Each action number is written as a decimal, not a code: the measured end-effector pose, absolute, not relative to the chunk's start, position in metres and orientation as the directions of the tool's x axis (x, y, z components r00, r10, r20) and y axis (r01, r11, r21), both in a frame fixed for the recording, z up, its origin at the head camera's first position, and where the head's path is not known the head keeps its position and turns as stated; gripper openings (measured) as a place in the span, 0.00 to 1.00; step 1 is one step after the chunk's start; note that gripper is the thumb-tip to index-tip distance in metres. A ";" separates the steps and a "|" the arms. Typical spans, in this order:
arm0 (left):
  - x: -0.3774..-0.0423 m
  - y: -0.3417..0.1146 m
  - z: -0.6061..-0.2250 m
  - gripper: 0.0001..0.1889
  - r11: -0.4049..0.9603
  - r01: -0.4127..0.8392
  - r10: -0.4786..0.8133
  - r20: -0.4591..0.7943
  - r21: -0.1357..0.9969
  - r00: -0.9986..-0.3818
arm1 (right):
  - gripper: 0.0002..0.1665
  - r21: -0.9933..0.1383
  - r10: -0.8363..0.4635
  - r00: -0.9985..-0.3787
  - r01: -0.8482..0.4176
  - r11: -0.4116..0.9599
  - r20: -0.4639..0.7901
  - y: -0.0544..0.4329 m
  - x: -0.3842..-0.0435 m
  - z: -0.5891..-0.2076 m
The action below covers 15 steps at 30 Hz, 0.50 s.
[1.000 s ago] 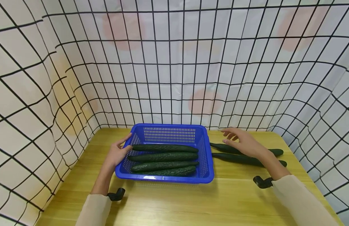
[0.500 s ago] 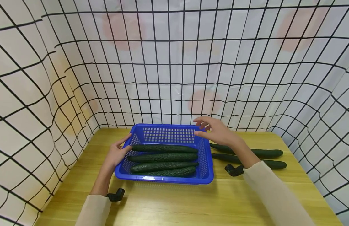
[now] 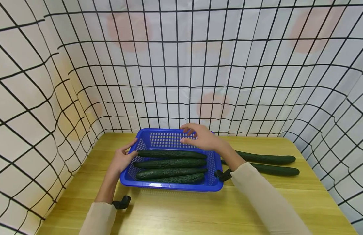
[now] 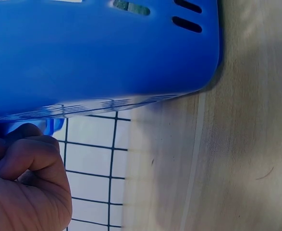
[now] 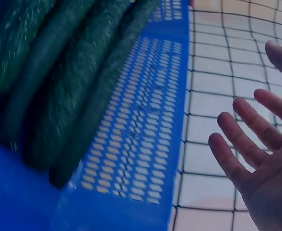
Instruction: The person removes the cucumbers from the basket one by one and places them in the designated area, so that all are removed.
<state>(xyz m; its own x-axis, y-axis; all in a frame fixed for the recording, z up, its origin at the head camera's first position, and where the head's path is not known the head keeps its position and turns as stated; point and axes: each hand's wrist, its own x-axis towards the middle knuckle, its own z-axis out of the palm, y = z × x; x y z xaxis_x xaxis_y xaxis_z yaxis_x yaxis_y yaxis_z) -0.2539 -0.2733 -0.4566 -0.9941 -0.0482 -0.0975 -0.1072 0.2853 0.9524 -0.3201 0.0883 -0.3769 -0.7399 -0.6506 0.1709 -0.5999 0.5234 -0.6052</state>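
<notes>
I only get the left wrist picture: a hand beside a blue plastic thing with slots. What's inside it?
Observer: The head view shows four cucumbers lying side by side in that blue basket.

Visitor: Oh, nice! And the other hand, is it carrying anything?

Observer: No. The right wrist view shows the right hand with its fingers apart and nothing in them.

Visitor: So is that every cucumber there is?

Observer: Not quite. The head view shows two more cucumbers on the table, to the right of the basket.
</notes>
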 end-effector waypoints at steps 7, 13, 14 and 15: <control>-0.254 -0.273 -0.458 0.33 0.304 -0.108 -0.058 -0.094 0.947 -0.994 | 0.37 -0.635 -0.678 -0.723 -0.586 0.503 0.131 0.065 -0.326 -0.395; -0.255 -0.274 -0.459 0.33 0.310 -0.101 -0.067 -0.084 0.945 -0.994 | 0.36 -0.620 -0.686 -0.722 -0.580 0.528 0.092 0.050 -0.333 -0.410; -0.255 -0.275 -0.458 0.33 0.306 -0.104 -0.071 -0.086 0.946 -0.994 | 0.35 -0.615 -0.686 -0.723 -0.579 0.535 0.084 0.047 -0.335 -0.413; -0.255 -0.275 -0.458 0.33 0.305 -0.104 -0.070 -0.087 0.947 -0.994 | 0.35 -0.612 -0.684 -0.725 -0.577 0.541 0.078 0.045 -0.336 -0.416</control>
